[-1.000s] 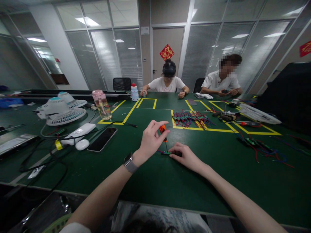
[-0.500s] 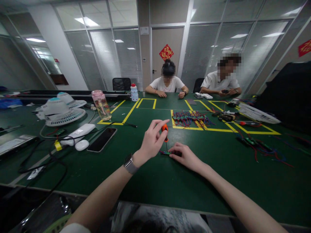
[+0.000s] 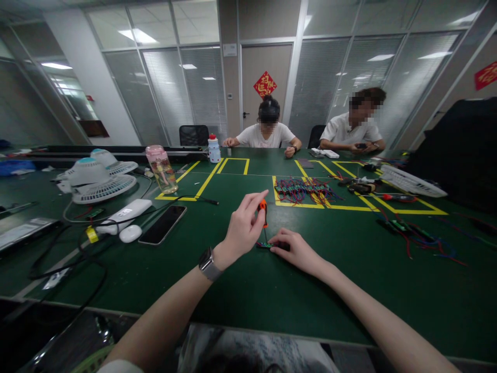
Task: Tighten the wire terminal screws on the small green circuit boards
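While the small green board (image 3: 267, 245) lay flat on the desk (image 3: 349, 290), pinned under the right hand (image 3: 297, 251), an orange screwdriver (image 3: 264, 212) was pinched upright in the left hand (image 3: 243, 230) (fingers closed); vertical alignment and light pressure were judged advisable.

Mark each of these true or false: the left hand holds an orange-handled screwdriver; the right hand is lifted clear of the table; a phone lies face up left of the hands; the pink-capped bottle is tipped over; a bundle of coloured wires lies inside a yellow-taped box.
1. The left hand holds an orange-handled screwdriver. True.
2. The right hand is lifted clear of the table. False: it rests on the table, pressing down a small green board.
3. A phone lies face up left of the hands. True.
4. The pink-capped bottle is tipped over. False: it stands upright.
5. A bundle of coloured wires lies inside a yellow-taped box. True.
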A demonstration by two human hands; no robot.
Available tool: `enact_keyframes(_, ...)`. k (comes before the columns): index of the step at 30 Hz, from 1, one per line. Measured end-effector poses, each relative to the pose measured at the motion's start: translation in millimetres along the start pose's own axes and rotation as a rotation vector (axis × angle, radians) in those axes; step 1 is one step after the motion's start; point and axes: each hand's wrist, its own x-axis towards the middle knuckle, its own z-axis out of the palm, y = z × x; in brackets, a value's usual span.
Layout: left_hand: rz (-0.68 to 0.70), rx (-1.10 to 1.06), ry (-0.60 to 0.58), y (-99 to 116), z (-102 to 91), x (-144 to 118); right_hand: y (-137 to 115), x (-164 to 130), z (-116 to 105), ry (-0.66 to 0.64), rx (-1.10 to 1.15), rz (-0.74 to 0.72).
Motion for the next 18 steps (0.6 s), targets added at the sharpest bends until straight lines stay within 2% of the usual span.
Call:
enact_keyframes(5, -0.028, 0.035, 0.047, -0.5, 1.4, 0.8, 1.7, 0.0, 0.1, 0.003, -0.015, 0.008)
enact_keyframes(8, -0.045, 0.065, 0.032, -0.3, 2.2, 0.2, 1.1, 0.0, -0.3, 0.003, -0.011, 0.009)
enact_keyframes(13, -0.012, -0.023, 0.019, -2.3, 4.9, -0.6, 0.0, -0.3, -0.8, 0.000, -0.006, 0.006)
enact_keyframes(18, -0.001, 0.020, 0.050, -1.2, 4.0, -1.3, -0.7, -0.2, -1.2, 0.006, -0.028, 0.002)
